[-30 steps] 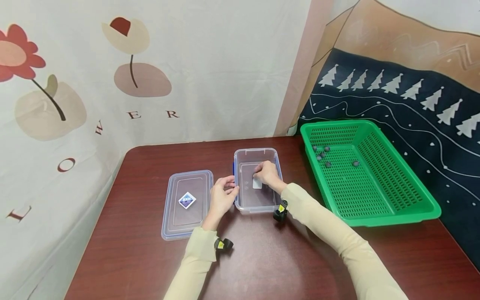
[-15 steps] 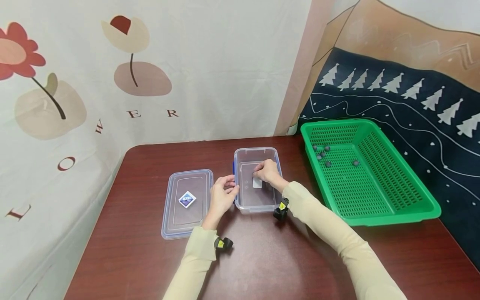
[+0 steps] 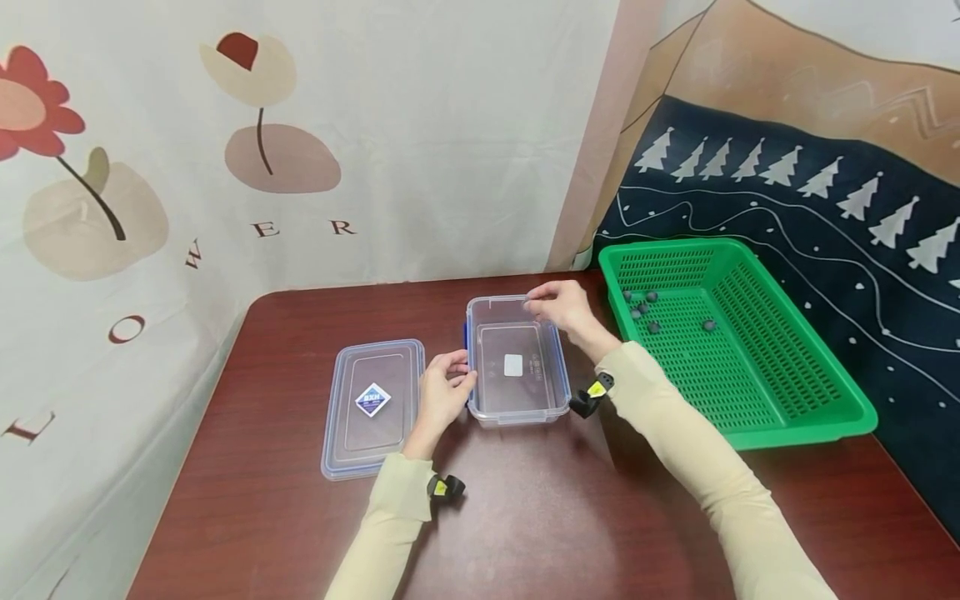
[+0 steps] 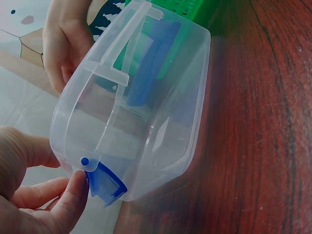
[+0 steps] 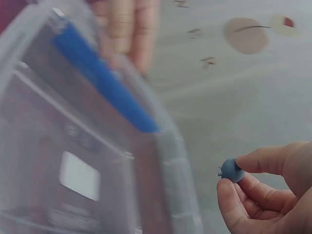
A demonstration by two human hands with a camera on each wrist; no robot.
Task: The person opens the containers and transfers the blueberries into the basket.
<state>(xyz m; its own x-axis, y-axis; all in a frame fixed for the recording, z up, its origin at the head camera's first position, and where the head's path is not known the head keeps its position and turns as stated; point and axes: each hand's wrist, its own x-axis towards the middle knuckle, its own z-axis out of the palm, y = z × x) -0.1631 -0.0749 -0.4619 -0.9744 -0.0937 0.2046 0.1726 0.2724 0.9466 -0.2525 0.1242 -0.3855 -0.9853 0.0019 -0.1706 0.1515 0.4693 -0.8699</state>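
Observation:
A clear plastic storage box point(image 3: 521, 417) without its lid stands on the table, a white label on its floor. My left hand point(image 3: 442, 396) holds its left rim, fingertips at the blue clip point(image 4: 106, 184) in the left wrist view. Above the back right rim is my right hand point(image 3: 566, 308). Between its thumb and fingers it pinches a small blue-grey blueberry point(image 5: 232, 170) with short prongs, best seen in the right wrist view. Several similar blueberries point(image 3: 708, 325) lie in the green basket point(image 3: 735, 375) on the right.
The box's lid point(image 3: 352, 433), with a diamond sticker, lies flat left of the box. The dark red table point(image 3: 517, 517) ends at a printed cloth point(image 3: 442, 150) behind it. Both wrists wear small black cameras.
My right hand has risen from inside the box, up and to the right over its back rim, uncovering the white label. My left hand stays on the left rim.

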